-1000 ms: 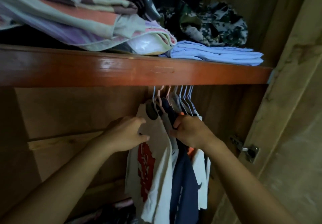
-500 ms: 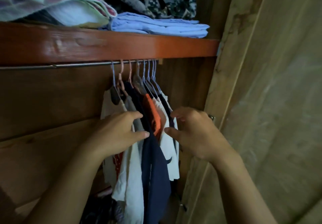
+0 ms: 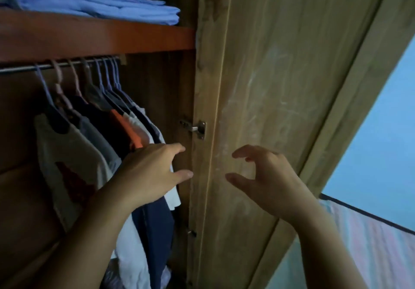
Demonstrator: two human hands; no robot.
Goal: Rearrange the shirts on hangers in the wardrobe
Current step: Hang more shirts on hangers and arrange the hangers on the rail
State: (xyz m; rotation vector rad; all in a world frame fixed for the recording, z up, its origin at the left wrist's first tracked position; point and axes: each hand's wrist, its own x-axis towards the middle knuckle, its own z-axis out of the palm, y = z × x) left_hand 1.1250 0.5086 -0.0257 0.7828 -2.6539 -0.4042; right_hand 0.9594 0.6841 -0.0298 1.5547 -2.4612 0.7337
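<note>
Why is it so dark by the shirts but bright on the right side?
Head view: the hanging shirts sit in the wardrobe's shade under the shelf; daylight falls on the door and the blue wall. Both hands and the hangers look slightly smeared, and the wide lens tilts the door's edges.

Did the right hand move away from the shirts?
Yes. The right hand has gone right, off the hanging shirts, and now floats open in front of the wardrobe door.
</note>
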